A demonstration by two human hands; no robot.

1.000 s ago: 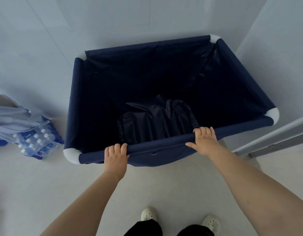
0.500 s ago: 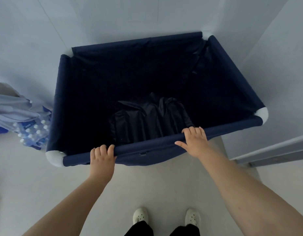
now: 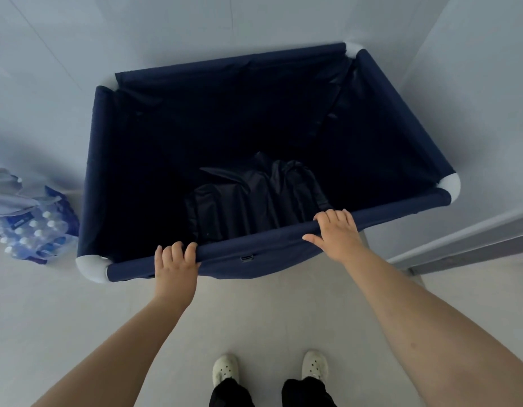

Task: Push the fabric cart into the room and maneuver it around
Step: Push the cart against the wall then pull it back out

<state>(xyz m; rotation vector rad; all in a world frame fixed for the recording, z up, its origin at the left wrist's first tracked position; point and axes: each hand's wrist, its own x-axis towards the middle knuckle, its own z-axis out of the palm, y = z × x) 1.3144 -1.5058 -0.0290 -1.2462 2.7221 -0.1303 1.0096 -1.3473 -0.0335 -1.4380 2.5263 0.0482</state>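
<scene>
Ahead of both hands: fabric cart.

Navy fabric cart, white-cornered, upright on floor, dark cloth bundled inside.

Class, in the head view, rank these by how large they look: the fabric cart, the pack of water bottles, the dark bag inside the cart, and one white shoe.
1. fabric cart
2. dark bag
3. pack of water bottles, partly cut off by the frame edge, so unsure
4. white shoe
</scene>
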